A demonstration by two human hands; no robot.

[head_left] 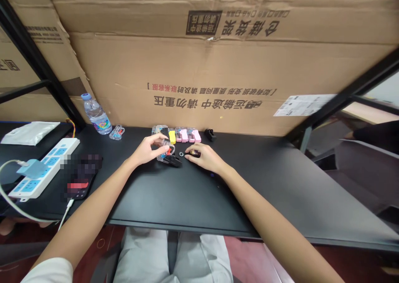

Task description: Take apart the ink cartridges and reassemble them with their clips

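My left hand (151, 149) is closed on a clear plastic piece (170, 146) with a loop and a bit of red inside. Just below its fingers lies another clear part with a black piece (173, 161). My right hand (207, 156) rests low over the table, fingers curled round a small dark thing with a golden end (195, 153), its kind unclear. A small metallic ring (181, 154) lies between the two hands. Behind them stand a yellow block (172, 136) and pink-and-clear plastic pieces (181, 135), partly hidden on the left.
On the black table (174, 195) a black piece (210, 134) lies at the back. To the left are another clear piece (117, 132), a water bottle (96, 113), a phone (81, 177) and a power strip (46, 166). Cardboard (212, 62) rises behind.
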